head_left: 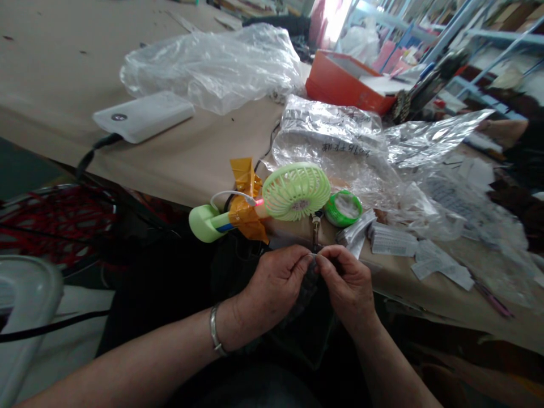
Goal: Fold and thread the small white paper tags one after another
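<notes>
My left hand (272, 286), with a metal bracelet on the wrist, pinches with thumb and forefinger just past the table edge. Meeting it fingertip to fingertip, my right hand (351, 286) is closed in a pinch too. A tiny whitish bit shows between the fingertips, too small to name. Directly beyond them stands a thin metal fitting (315, 229) at the table edge. A green handheld fan (297, 192) lies behind the hands, fixed with brown tape (243, 220) and with a white cable plugged in. Right of the fan is a green round tub (343, 208) with pale contents.
Paper labels (393, 239) and pink-handled scissors (495, 300) lie along the right table edge. Clear plastic bags (331, 133) cover the table beyond. A white power bank (144, 116) sits at left; an orange box (344, 82) stands at the back. Another person's arm (505, 131) shows far right.
</notes>
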